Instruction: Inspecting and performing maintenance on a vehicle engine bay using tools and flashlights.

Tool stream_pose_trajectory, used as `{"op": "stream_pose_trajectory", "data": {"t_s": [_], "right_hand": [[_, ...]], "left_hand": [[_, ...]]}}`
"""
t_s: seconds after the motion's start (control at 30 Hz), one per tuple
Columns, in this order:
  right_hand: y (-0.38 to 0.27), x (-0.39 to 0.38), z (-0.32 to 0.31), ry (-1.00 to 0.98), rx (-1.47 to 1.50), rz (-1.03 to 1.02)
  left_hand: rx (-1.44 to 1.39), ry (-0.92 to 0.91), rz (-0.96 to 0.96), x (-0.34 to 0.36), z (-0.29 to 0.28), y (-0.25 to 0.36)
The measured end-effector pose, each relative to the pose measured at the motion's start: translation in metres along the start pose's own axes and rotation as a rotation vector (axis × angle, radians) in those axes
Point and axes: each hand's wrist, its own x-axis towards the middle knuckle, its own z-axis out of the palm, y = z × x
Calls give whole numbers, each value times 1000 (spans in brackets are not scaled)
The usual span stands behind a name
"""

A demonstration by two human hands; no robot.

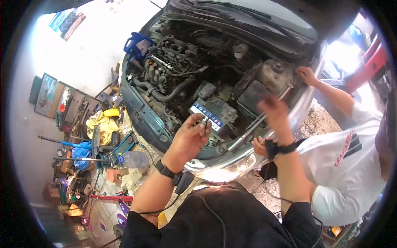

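Observation:
My left hand (191, 136) is raised over the car battery (215, 108) in the engine bay, with fingertips pinched together. Something small and dark may be between them, too small to name. My right hand (274, 115) is smeared by motion above the front right corner of the bay, and its fingers cannot be read. Close to it, a long shiny metal bar (250, 130) slants along the bay's edge. A co-worker's hand (259, 146) is beside the bar, below my right hand. The co-worker's other hand (306, 76) rests on the fender.
A person in a white shirt (335, 165) leans in from the right. A blue jug (137, 44) stands by the engine (165, 62). Tools, a clear plastic bottle (134, 159) and a yellow cloth (100, 125) crowd the floor at left. Cables run from my wrists.

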Motion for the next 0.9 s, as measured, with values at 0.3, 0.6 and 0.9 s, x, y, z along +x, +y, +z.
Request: {"op": "stream_pose_trajectory", "data": {"t_s": [0.3,0.6,0.9], "right_hand": [[-61,-114,36,-295,665,303],[-46,-132,31,-343,722,370],[-31,-129,37,-230,1190,599]], "left_hand": [[-96,-296,-312,-27,30,-46],[193,-294,-199,-34,36,-70],[492,-233,-73,-46,31,-65]]}}
